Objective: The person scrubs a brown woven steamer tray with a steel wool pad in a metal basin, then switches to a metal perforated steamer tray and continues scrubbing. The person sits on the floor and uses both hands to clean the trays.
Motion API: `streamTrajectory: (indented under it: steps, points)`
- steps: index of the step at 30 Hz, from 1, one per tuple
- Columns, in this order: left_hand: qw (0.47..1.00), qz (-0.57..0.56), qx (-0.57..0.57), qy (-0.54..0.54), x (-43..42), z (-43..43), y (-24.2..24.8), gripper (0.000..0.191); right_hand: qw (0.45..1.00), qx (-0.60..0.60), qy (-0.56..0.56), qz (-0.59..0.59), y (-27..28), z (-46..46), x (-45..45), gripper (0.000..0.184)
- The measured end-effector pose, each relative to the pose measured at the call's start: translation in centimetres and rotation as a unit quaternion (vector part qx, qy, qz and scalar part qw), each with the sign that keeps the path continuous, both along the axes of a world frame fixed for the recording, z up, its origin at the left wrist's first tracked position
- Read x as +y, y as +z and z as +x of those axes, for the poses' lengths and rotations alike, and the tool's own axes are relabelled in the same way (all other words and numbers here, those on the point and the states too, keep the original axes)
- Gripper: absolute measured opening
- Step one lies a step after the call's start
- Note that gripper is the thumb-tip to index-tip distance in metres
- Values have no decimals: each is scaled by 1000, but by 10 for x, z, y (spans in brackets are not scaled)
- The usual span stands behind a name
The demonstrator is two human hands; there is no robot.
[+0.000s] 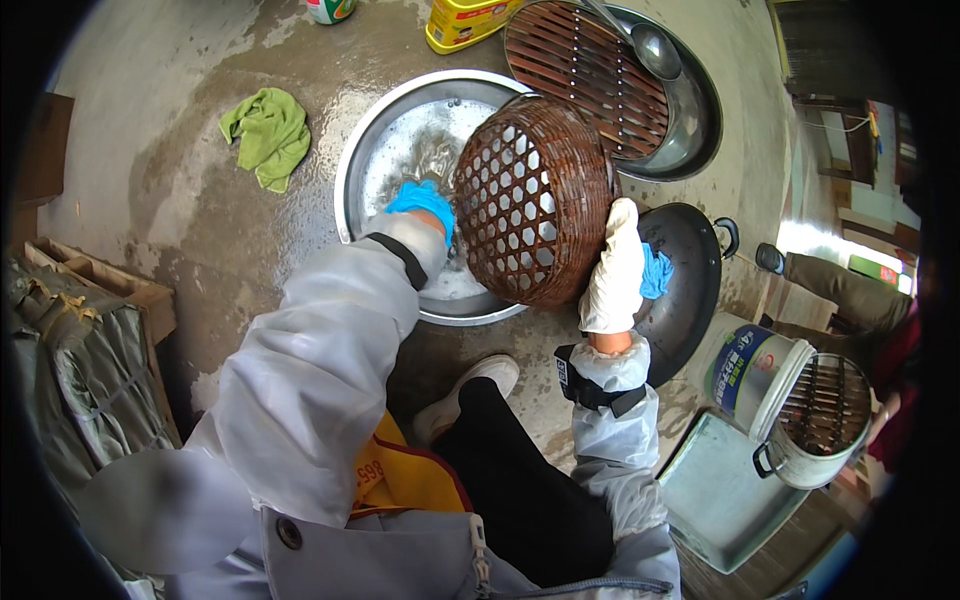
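Observation:
A round metal basin (346, 196) of sudsy water stands on the wet floor before me. My left hand (421, 201), in a blue glove, dips into the water, its fingers hidden under the surface and behind splashing. Tilted over the basin's right side is a brown woven bamboo basket (577, 202), its open hexagonal weave facing left. My right hand (616, 259), in a white glove, grips the basket's right edge; the fingertips are partly out of sight. Clear plastic sleeves cover both forearms.
A large metal basin (709, 120) holds a slatted rack (585, 75) and a ladle (656, 51). Right of me lie a black wok (686, 300) with a blue cloth (655, 271), a plastic bucket (739, 371), a pot (821, 457) and a metal tray (739, 487). A green cloth (270, 139) lies left. Another person's leg (847, 289) is at right.

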State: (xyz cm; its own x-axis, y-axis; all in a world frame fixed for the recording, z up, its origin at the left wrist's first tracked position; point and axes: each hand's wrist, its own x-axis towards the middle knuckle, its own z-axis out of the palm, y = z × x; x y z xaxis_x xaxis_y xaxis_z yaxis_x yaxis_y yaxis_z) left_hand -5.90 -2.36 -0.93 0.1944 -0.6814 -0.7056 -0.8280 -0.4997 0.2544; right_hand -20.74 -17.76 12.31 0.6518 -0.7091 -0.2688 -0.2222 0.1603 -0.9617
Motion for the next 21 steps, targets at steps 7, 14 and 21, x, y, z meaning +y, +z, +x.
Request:
streamTrajectory:
  steps: [7, 14, 21]
  points:
    - [813, -467, 78, 339, 21, 11, 89, 26, 984, -58, -49, 162, -4, 2, -11, 59]
    - [762, -623, -148, 95, -18, -23, 153, 19, 961, 99, 56, -252, -21, 0, 4, 44]
    - [751, -625, -116, 180, -30, 25, 157, 12, 811, 114, 153, -553, -11, -6, 15, 48]
